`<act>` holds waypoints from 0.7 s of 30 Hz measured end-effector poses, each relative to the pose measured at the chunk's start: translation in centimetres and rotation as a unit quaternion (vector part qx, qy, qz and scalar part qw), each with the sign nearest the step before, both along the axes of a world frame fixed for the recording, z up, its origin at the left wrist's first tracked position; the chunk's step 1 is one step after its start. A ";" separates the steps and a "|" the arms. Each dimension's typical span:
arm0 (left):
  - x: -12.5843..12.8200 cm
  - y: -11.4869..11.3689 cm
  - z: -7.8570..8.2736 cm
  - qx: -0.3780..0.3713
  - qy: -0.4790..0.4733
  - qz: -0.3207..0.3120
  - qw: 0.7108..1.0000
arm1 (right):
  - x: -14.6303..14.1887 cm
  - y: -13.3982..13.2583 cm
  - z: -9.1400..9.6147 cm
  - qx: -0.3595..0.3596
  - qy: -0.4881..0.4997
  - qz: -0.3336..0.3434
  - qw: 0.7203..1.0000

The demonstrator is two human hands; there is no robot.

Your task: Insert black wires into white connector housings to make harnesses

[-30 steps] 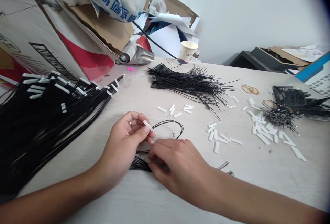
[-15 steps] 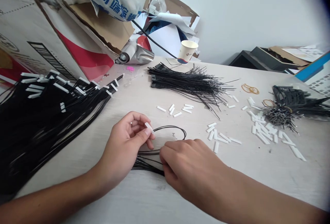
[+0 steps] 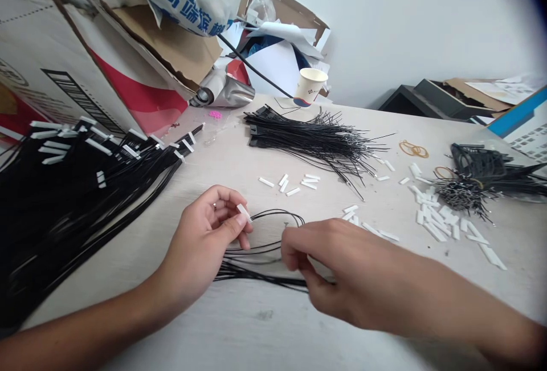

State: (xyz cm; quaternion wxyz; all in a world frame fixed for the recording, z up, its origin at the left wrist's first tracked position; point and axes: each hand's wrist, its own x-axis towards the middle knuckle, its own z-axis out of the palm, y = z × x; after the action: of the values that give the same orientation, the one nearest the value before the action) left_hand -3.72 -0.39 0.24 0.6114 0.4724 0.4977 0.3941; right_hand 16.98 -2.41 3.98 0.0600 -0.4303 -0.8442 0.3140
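Between the thumb and fingers of my left hand is a small white connector housing. Thin black wires run out of it and loop round to the right. My right hand is closed, fingers curled together, above the table to the right of the left hand. Black wires reach toward its fingertips, but whatever it grips is hidden. A bundle of black wires lies on the table below both hands and passes behind the right one.
Loose white housings are scattered at the right. Black wires lie in a pile at the back, near a paper cup. Finished-looking cables with white ends fill the left side. Rubber bands lie at the back right.
My right hand has moved to the right, and more of the black wires between the hands shows. My left hand keeps its grip on the white housing, almost in the same place.
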 end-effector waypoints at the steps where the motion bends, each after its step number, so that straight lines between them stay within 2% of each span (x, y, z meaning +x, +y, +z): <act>1: 0.0 0.0 0.0 0.002 0.000 -0.002 1.000 | 0.5 0.5 0.4 -0.097 0.071 0.005 0.993; 3: 0.0 0.1 -0.1 0.001 0.001 -0.004 1.000 | 1.7 1.5 0.7 -0.260 0.220 -0.001 0.940; 4: -0.1 0.1 -0.2 0.000 0.003 -0.005 1.000 | 2.2 1.9 0.5 -0.310 0.294 -0.012 0.904; 6: -0.1 0.2 -0.2 -0.001 0.008 -0.006 1.000 | 3.0 2.8 -0.2 -0.353 0.431 -0.016 0.830; 7: -0.2 0.2 -0.3 0.000 0.009 -0.007 1.000 | 3.3 3.1 -0.5 -0.354 0.468 -0.013 0.809; 8: -0.2 0.2 -0.3 0.002 0.010 -0.007 1.000 | 3.5 3.3 -0.8 -0.348 0.473 -0.014 0.810; 11: -0.3 0.4 -0.3 0.004 0.009 -0.005 1.000 | 4.0 3.3 -0.8 -0.326 0.387 0.008 0.863; 12: -0.3 0.4 -0.2 0.005 0.009 -0.003 1.000 | 4.1 3.2 -0.6 -0.331 0.371 0.022 0.867; 15: -0.3 0.5 -0.2 0.006 0.008 0.003 1.000 | 4.4 2.5 0.4 -0.359 0.412 0.088 0.833; 17: -0.3 0.5 -0.2 0.006 0.009 0.004 1.000 | 4.5 2.2 0.8 -0.347 0.427 0.103 0.829; 21: -0.6 0.5 -0.6 0.011 0.025 0.008 1.000 | 4.4 2.5 0.6 -0.274 0.476 0.111 0.829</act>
State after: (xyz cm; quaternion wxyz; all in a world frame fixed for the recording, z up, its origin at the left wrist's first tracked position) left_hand -4.31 0.07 -0.32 0.5903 0.4853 0.5120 0.3923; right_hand 21.38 0.11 4.60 0.2986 -0.1297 -0.6328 0.7025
